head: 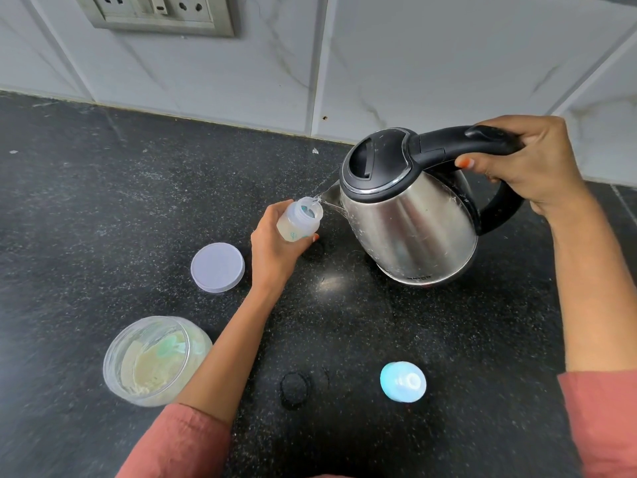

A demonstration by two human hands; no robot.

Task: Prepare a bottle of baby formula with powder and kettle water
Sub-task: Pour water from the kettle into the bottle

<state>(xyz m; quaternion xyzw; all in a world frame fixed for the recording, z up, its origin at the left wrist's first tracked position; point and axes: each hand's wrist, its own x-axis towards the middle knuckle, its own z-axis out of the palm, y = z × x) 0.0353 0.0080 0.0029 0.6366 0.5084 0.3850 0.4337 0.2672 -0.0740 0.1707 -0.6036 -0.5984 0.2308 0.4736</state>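
Your right hand wraps its fingers round the kettle handle, tilting the spout over the bottle, which your left hand grips above the worktop. The open powder jar, its lid and the teat cap lie nearby.

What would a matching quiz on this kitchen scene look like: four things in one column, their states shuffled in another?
Things:
1 kettle
2 baby bottle
3 white lid
4 powder jar

States:
a lies flat on the counter
b tilted, pouring, gripped by the right hand
c open, powder inside
d held in the left hand

Pairs: 1-b, 2-d, 3-a, 4-c.
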